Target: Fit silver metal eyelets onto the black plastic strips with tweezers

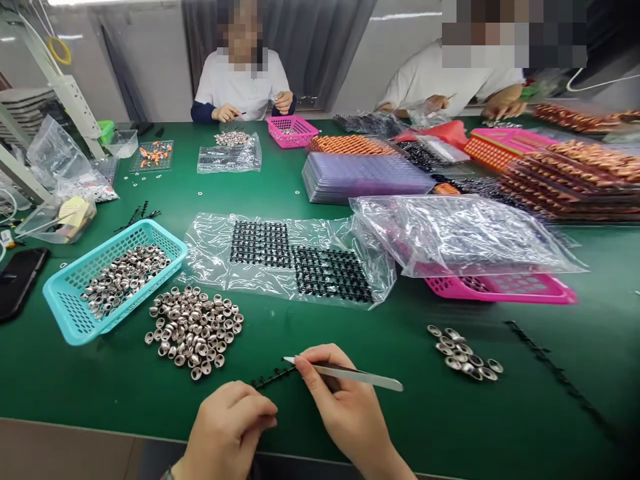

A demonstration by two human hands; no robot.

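Observation:
My right hand [345,400] pinches a pair of metal tweezers [365,378], with the pale tip pointing left. Beneath that tip runs a thin black strip [275,378] with small knobs along it. The strip's left end goes behind the curled fingers of my left hand [230,427], which is closed on it near the table's front edge. Beyond my left hand lies a heap of silver ring-like metal parts [195,330]. To the right of my right hand is a smaller group of similar silver parts [465,353], several of them tilted.
A turquoise basket [60,313] holds more metal parts. Clear plastic bags [215,267] carry black strip grids [330,273]. A pink basket [560,293] sits under a bag, and another black strip [555,373] lies at right. A phone [20,283] lies left. Two people work opposite.

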